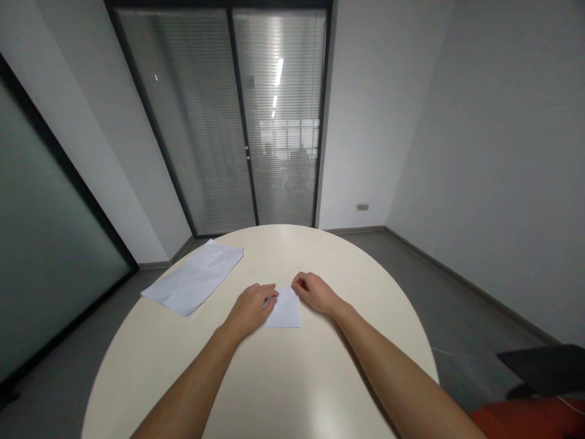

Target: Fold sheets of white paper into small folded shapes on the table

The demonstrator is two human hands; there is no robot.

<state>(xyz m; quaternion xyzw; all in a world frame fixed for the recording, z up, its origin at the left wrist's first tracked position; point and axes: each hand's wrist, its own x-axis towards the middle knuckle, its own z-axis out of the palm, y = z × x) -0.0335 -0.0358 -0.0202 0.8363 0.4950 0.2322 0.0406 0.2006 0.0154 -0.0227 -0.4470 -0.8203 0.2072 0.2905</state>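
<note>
A small white sheet of paper [287, 312], which looks folded, lies flat in the middle of the round table. My left hand [255, 308] covers its left side, with thumb and fingers closing on the paper near its upper left edge. At the upper right corner, my right hand [315, 291] has its fingers curled in, the tips at the paper's edge. How firmly those fingertips grip is hard to see, since the hand hides part of the corner.
Creased white sheets [196, 277] lie at the table's left edge. The round cream table [274, 384] has its far rim close to a glass door with blinds [278, 183]. A black flat object [543, 369] and something red [530, 421] are at the lower right.
</note>
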